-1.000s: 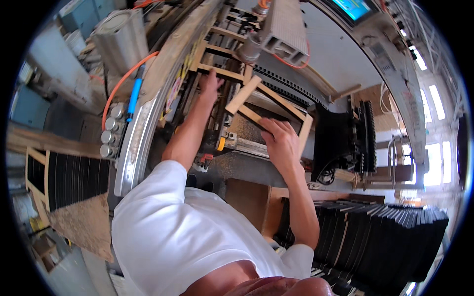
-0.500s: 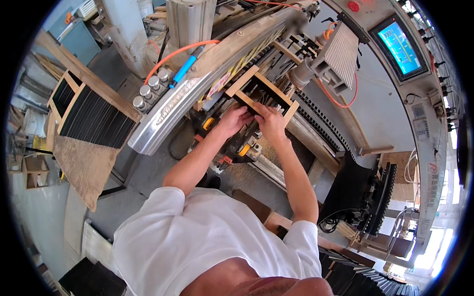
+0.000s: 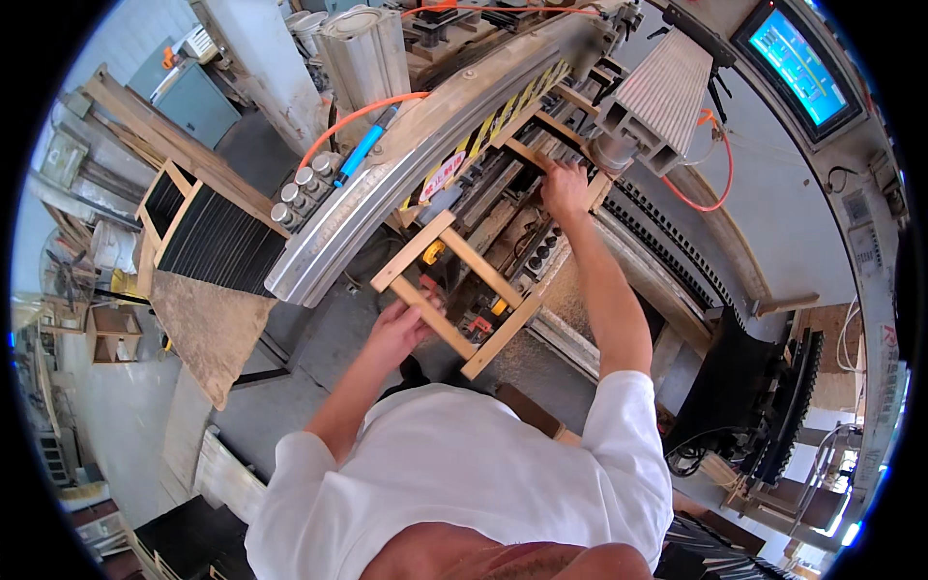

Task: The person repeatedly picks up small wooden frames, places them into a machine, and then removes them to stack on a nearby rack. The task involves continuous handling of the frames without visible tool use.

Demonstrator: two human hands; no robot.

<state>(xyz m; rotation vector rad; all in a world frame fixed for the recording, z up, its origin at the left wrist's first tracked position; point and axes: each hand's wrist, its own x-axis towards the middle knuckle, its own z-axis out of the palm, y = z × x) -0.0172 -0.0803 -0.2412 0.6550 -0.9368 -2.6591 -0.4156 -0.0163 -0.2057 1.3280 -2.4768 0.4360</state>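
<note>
A light-coloured open wooden frame [image 3: 414, 253], made of two end bars joined by two crosspieces, is held tilted in front of my body. My left hand [image 3: 394, 333] grips its near crosspiece, with the fingers partly behind the wood. Farther off to the right, a second wooden frame [image 3: 525, 152] lies across the machine bed. The fingers of my right hand [image 3: 565, 191] are bent down onto its near side; their tips are partly hidden. A gap of machine parts separates the two frames.
A curved metal beam [image 3: 358, 213] with a blue pen [image 3: 362, 150] and metal knobs runs along the left. A ribbed aluminium block [image 3: 662, 87] overhangs near my right hand. Dark-slatted stacked frames [image 3: 217, 242] stand far left; a lit screen [image 3: 797, 68] is upper right.
My hands have moved apart. The left hand has come back toward me with a wooden frame in it, while the right has reached farther forward to another frame on the machine.
</note>
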